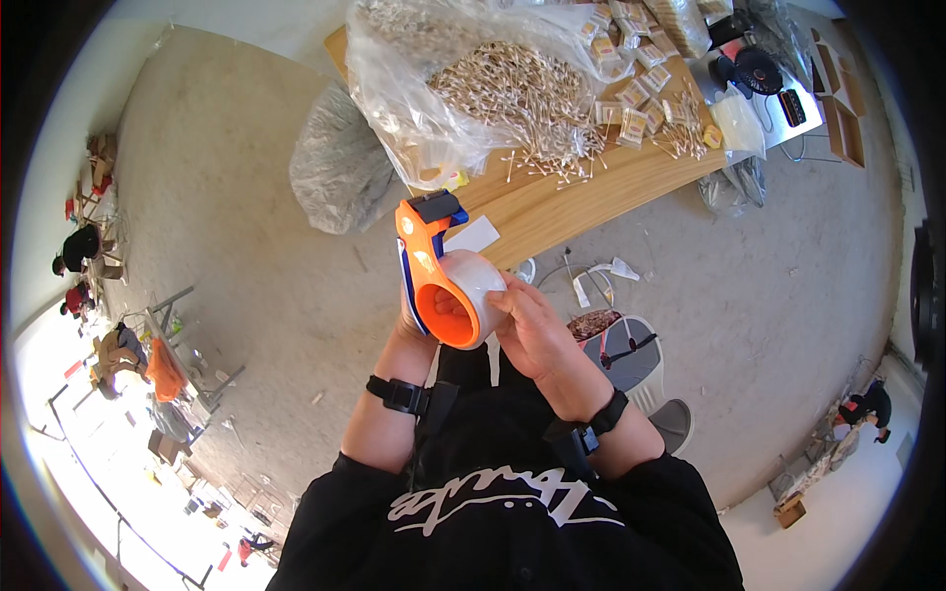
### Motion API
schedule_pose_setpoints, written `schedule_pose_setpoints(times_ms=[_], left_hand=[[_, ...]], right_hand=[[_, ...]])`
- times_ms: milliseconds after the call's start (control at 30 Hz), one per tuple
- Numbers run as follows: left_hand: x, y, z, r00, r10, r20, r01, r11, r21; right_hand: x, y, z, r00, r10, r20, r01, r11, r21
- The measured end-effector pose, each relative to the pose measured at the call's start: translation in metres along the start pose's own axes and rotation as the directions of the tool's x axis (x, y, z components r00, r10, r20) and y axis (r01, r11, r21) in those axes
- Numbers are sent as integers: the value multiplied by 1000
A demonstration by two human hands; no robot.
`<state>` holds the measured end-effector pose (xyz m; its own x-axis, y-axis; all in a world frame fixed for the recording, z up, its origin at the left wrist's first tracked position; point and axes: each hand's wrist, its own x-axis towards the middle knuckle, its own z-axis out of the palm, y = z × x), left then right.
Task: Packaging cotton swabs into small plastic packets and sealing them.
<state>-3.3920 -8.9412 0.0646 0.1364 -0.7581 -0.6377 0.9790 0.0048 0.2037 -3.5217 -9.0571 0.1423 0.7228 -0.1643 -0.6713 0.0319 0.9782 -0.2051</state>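
In front of my chest is an orange and blue tape dispenser (426, 242) with a dark head at its far end. A wide roll of clear tape (478, 281) sits on its ring. My left hand (448, 303) is closed round the dispenser, with fingers showing inside the orange ring; much of that hand is hidden behind it. From the right, my right hand (532, 330) grips the outer side of the tape roll, thumb and fingers pressed against it. Just beyond the dispenser, a white card (474, 235) lies at the edge of the wooden table (562, 219).
A large clear bag (394, 108) and a heap of cotton swabs (517, 94) cover the table's far left. Small packed boxes (631, 103) lie to their right. A grey chair (641, 369) stands near my right side. Cables (596, 286) trail across the floor.
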Motion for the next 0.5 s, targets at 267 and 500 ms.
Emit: schedule_pose_setpoints(times_ms=[267,500], left_hand=[[-13,0,21,991,35,129,-36,999,8],[-17,5,26,967,61,248,-47,997,-63]], right_hand=[[-3,6,10,1000,6,-14,-7,1000,-24],[-11,1,14,991,-31,131,32,999,-10]])
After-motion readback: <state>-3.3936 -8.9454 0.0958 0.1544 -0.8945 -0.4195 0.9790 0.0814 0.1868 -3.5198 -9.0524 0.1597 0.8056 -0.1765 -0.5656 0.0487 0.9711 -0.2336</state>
